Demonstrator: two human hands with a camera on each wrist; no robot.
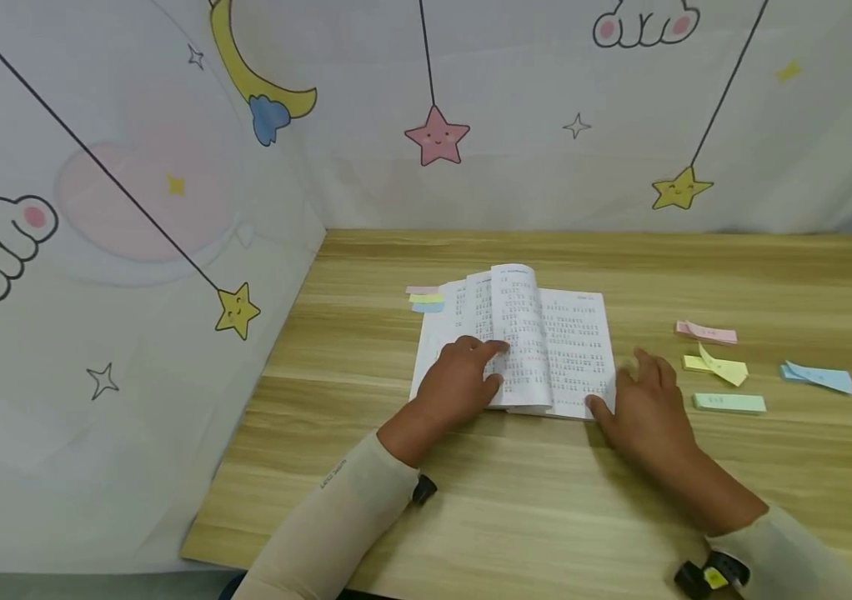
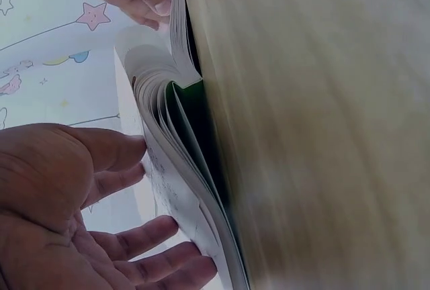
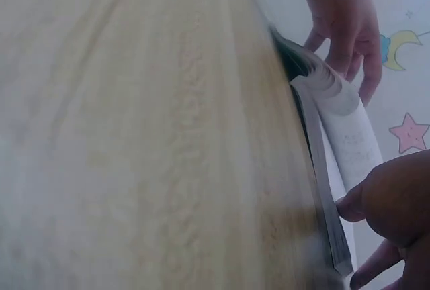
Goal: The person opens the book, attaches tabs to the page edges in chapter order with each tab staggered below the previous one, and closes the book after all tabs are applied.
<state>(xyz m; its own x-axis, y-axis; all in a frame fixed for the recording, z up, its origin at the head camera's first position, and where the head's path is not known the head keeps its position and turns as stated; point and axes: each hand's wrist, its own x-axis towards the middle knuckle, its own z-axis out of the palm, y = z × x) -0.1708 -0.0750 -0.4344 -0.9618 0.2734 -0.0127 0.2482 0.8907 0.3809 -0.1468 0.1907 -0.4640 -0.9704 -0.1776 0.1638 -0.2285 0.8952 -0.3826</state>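
An open book with printed pages lies on the table, and a bundle of its left pages bulges up in a curve. My left hand rests over the left pages, its fingertips touching the curved leaf. In the left wrist view, the fingers of that hand are spread and relaxed against the paper. My right hand has its thumb on the book's lower right corner, with the other fingers beside the right edge. Pink, yellow and blue sticky tabs stick out from the book's upper left edge.
Right of the book lie a pink sticky-note strip, a yellow one and a green one. A blue strip lies farther right. A white cartoon-print backdrop stands behind the wooden table.
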